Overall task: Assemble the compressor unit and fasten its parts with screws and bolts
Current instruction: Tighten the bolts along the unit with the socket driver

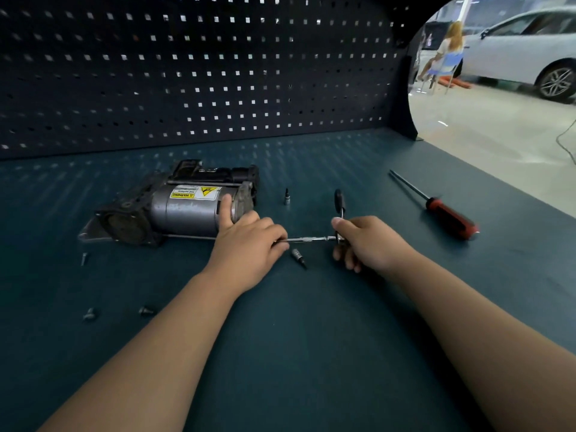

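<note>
Two hands are working one long bolt into the compressor (174,204), which is lying on its side on the bench (311,338), left of centre and near the pegboard (187,73). The left hand (246,244) is resting against the motor end, index finger stretched along the grey can while thumb and remaining fingers are pinching the thin shaft (307,240) close to where it enters the housing; the exact entry point is hidden under the hand. The right hand (371,241) is curling its fingers around the ratchet (339,213), thumb pressing on top of the head, black handle pointing away toward the back.

To do this step well, the left hand should probably be keeping the shaft level and in line with the body, since a long slender run like this is likely to wander or cross-thread if it tilts. The right hand would do best turning gently in short swings until the thread is catching, and saving force for the end. The compressor seems to be unclamped, so the left hand is also serving as the brace.

Two spare bits (286,196) (298,257) are lying near the tool, three loose screws (83,258) (89,314) (146,311) are waiting at the left, and a red screwdriver (436,207) is lying well apart on the right.
</note>
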Demonstrator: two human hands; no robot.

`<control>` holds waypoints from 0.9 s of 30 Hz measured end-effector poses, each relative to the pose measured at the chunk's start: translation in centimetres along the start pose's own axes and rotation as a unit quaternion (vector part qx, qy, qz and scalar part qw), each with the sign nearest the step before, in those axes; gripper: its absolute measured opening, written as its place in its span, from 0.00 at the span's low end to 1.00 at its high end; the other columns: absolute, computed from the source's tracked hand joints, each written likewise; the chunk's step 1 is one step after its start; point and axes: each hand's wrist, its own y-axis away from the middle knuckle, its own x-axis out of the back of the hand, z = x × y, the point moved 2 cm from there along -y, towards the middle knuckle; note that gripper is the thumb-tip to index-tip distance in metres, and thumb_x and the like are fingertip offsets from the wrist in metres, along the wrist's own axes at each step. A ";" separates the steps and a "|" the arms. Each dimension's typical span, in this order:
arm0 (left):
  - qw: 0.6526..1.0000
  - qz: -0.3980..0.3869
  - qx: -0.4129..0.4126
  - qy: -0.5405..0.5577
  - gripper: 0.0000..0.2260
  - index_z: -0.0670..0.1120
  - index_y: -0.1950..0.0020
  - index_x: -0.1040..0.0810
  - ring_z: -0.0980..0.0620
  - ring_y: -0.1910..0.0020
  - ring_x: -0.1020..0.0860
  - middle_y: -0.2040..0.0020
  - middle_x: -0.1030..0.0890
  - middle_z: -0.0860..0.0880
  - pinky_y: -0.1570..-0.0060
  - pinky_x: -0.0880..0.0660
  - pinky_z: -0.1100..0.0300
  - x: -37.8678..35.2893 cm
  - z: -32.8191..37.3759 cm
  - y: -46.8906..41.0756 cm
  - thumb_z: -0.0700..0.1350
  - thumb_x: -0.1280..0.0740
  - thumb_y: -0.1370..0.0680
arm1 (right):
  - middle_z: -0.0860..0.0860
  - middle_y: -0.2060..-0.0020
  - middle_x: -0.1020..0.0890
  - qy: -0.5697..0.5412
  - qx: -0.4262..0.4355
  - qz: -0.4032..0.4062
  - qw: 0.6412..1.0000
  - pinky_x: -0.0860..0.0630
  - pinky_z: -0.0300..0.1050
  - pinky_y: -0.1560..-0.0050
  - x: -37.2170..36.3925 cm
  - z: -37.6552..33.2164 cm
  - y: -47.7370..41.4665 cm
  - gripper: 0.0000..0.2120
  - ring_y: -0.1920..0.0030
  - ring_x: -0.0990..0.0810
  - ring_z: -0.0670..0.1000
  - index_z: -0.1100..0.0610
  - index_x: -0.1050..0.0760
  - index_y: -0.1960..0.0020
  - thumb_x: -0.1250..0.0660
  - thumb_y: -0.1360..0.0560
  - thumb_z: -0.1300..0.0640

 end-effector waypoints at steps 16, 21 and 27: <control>0.999 -0.016 -0.016 -0.035 0.14 0.59 0.45 0.23 0.56 0.44 0.31 0.55 0.22 0.60 0.41 0.83 0.48 -0.3 -0.3 0.1 0.59 0.46 0.20 | 0.45 0.62 0.19 0.133 0.161 -0.013 0.978 0.24 0.39 0.54 1.5 0.0 0.2 0.10 0.61 0.20 0.43 0.48 0.23 0.58 0.23 0.32 0.59; 1.000 -0.016 -0.011 -0.022 0.16 0.57 0.46 0.23 0.56 0.42 0.30 0.53 0.23 0.60 0.38 0.81 0.49 -0.1 -0.2 0.3 0.62 0.45 0.22 | 0.53 0.72 0.20 -0.091 0.015 -0.008 0.996 0.24 0.43 0.72 0.4 1.0 -0.5 0.15 0.72 0.21 0.55 0.59 0.25 0.61 0.35 0.21 0.50; 0.999 -0.014 -0.017 -0.043 0.23 0.58 0.46 0.23 0.56 0.44 0.32 0.56 0.26 0.60 0.41 0.83 0.48 -0.2 -0.1 0.1 0.63 0.55 0.22 | 0.56 0.69 0.20 -0.061 -0.015 -0.029 0.998 0.25 0.43 0.69 0.4 1.4 -0.6 0.16 0.71 0.21 0.53 0.64 0.24 0.53 0.36 0.21 0.50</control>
